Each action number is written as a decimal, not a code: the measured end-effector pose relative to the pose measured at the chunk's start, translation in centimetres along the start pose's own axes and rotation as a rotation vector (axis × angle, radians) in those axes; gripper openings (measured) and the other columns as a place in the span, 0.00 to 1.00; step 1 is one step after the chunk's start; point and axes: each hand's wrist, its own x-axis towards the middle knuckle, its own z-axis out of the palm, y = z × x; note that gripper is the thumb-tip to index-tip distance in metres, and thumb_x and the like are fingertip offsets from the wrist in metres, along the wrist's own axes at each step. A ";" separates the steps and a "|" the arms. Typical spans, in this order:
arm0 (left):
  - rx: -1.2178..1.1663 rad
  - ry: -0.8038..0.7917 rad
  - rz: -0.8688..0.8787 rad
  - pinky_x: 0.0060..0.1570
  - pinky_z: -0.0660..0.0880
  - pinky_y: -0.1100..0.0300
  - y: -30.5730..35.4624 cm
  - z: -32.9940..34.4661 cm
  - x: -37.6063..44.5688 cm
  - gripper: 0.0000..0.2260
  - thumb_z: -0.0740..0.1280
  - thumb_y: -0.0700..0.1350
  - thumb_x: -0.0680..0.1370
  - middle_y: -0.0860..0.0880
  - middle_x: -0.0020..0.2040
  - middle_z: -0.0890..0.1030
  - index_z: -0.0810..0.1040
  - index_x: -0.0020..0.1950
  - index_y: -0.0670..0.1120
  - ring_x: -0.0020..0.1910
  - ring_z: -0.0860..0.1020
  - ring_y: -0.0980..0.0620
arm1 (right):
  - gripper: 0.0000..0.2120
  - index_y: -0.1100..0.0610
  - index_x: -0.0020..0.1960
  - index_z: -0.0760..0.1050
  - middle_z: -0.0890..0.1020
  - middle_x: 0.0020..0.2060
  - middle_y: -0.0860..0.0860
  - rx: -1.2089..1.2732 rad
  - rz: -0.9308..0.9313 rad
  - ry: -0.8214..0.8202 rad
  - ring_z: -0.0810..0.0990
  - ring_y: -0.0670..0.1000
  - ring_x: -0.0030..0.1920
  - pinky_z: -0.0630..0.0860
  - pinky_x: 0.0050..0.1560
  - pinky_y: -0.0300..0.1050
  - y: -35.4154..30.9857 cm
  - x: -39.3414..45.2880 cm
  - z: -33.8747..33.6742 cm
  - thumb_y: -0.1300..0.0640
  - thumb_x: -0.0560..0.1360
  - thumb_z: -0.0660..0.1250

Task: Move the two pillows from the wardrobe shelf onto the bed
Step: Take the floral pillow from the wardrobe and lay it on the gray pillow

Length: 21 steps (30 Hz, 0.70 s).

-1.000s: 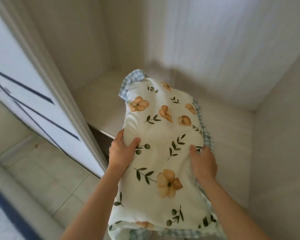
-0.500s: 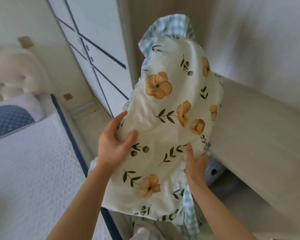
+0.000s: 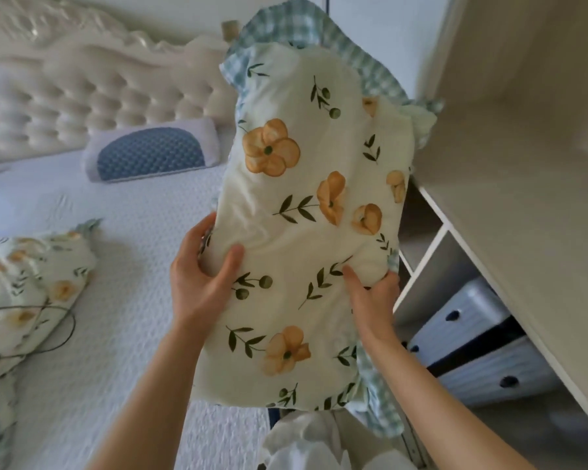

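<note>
The bed [image 3: 133,300] fills the left of the view, covered in a white quilted surface and backed by a tufted cream headboard [image 3: 82,96]. Near the headboard lies a white cushion with a blue patterned panel [image 3: 150,154]. At the left edge a floral pillow [image 3: 31,290] rests on the cover, with a thin dark cord [image 3: 62,330] looped across it. On the right, the wardrobe shelf [image 3: 523,249] looks bare, though blur softens it. Beneath it sit grey-blue storage boxes [image 3: 469,327].
</note>
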 end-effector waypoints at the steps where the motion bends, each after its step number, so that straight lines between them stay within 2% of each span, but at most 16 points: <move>1: 0.006 0.027 -0.022 0.59 0.78 0.54 -0.6 -0.7 -0.1 0.26 0.70 0.62 0.71 0.65 0.61 0.78 0.71 0.69 0.61 0.58 0.77 0.64 | 0.35 0.56 0.67 0.64 0.73 0.59 0.52 -0.024 0.004 -0.017 0.71 0.55 0.64 0.72 0.64 0.54 -0.1 0.0 0.8 0.50 0.67 0.76; 3: 0.011 0.071 -0.063 0.59 0.78 0.49 -1.6 -2.0 -0.1 0.26 0.70 0.62 0.71 0.62 0.61 0.79 0.71 0.69 0.61 0.59 0.78 0.61 | 0.33 0.54 0.64 0.64 0.71 0.54 0.48 -0.061 0.000 -0.058 0.71 0.54 0.62 0.72 0.61 0.50 -0.1 -0.1 2.4 0.49 0.66 0.76; 5: 0.019 0.099 -0.085 0.58 0.78 0.47 -2.6 -2.9 0.0 0.27 0.71 0.63 0.71 0.60 0.61 0.79 0.72 0.68 0.61 0.59 0.79 0.57 | 0.32 0.53 0.65 0.65 0.71 0.55 0.47 -0.097 -0.006 -0.099 0.69 0.54 0.62 0.71 0.62 0.51 -0.2 0.0 3.8 0.48 0.66 0.76; 7: 0.047 0.127 -0.108 0.58 0.78 0.48 -3.5 -3.5 0.2 0.30 0.72 0.65 0.68 0.61 0.60 0.79 0.72 0.68 0.60 0.58 0.78 0.59 | 0.31 0.54 0.64 0.67 0.74 0.58 0.50 -0.121 -0.021 -0.138 0.70 0.55 0.63 0.71 0.64 0.55 -0.2 0.4 5.0 0.48 0.66 0.75; 10: 0.083 0.175 -0.148 0.56 0.78 0.54 -4.6 -3.9 0.6 0.32 0.72 0.69 0.66 0.65 0.58 0.79 0.72 0.67 0.62 0.56 0.77 0.65 | 0.32 0.54 0.65 0.68 0.75 0.61 0.52 -0.138 -0.017 -0.207 0.71 0.56 0.64 0.71 0.65 0.58 -0.1 1.2 6.8 0.47 0.66 0.75; 13: 0.084 0.210 -0.182 0.53 0.78 0.57 -5.8 -4.1 1.7 0.30 0.72 0.69 0.66 0.67 0.56 0.79 0.73 0.66 0.63 0.53 0.78 0.67 | 0.31 0.53 0.64 0.68 0.74 0.61 0.52 -0.188 -0.023 -0.224 0.70 0.51 0.62 0.71 0.64 0.52 0.0 2.3 8.7 0.46 0.66 0.74; 15: 0.082 0.219 -0.209 0.52 0.79 0.56 -6.7 -4.0 2.9 0.27 0.73 0.67 0.67 0.69 0.54 0.80 0.74 0.64 0.63 0.52 0.79 0.67 | 0.31 0.53 0.64 0.66 0.70 0.61 0.53 -0.238 -0.012 -0.230 0.67 0.47 0.57 0.68 0.58 0.46 -0.1 3.2 10.1 0.46 0.67 0.74; 21: 0.125 0.218 -0.302 0.48 0.79 0.57 -9.5 -3.5 8.8 0.24 0.70 0.67 0.69 0.67 0.49 0.80 0.75 0.62 0.60 0.46 0.79 0.67 | 0.34 0.54 0.66 0.64 0.68 0.62 0.53 -0.327 0.005 -0.282 0.65 0.46 0.53 0.67 0.56 0.44 -0.6 7.6 15.6 0.45 0.67 0.74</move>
